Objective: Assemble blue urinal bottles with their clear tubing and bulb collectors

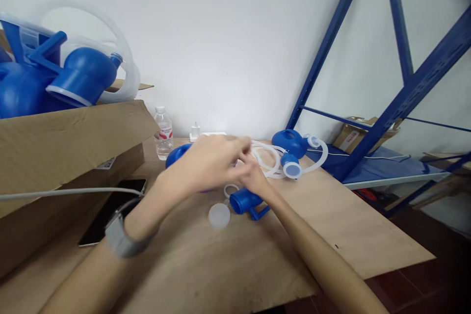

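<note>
My left hand (pixel 215 159) reaches over the table with its fingers curled; motion blurs them and hides what lies under them. My right hand (pixel 253 179) sits just beneath it, fingers pinched near a clear tube (pixel 265 157). A blue plastic part with a handle (pixel 247 202) lies on the table under my right wrist. Beside it lie a round translucent cap (pixel 219 215) and a small clear ring (pixel 230 189). Another blue vessel (pixel 176 153) shows behind my left hand. A grey watch (pixel 119 235) is on my left wrist.
A blue urinal-shaped bottle with coiled tubing (pixel 292 149) lies at the table's far side. An open cardboard box (pixel 69 132) at left holds more blue bottles (pixel 79 76). A water bottle (pixel 163 132), a phone (pixel 110 208) and a blue metal rack (pixel 390 108) are nearby.
</note>
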A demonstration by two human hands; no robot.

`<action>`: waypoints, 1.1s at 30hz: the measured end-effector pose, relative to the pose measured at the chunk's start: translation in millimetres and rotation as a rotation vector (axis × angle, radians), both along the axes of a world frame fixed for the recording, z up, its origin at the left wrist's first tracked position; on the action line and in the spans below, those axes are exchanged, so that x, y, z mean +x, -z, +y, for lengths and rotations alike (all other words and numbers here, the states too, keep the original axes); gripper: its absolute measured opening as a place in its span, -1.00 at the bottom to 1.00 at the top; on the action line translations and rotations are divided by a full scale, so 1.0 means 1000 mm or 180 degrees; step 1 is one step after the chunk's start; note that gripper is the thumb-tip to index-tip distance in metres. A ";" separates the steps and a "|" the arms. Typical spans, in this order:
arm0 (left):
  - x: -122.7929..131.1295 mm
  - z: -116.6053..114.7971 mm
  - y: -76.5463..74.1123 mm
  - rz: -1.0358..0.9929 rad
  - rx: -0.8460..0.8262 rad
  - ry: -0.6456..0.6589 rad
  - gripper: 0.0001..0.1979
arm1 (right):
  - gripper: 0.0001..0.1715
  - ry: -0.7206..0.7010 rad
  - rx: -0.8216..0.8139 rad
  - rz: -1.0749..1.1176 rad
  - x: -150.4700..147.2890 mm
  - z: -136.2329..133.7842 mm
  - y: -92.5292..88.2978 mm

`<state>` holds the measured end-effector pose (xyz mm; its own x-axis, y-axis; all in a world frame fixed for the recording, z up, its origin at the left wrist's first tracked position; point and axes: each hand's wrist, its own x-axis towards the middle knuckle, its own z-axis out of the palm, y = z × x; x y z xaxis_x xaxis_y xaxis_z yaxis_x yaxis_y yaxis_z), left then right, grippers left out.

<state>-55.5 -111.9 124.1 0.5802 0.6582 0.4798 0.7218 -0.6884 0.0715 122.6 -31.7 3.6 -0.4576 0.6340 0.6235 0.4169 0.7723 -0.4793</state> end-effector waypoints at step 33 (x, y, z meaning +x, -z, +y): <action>-0.026 0.090 0.115 0.0346 0.0069 -0.0519 -0.61 | -0.42 0.0562 -0.0311 0.0337 -0.005 0.003 -0.031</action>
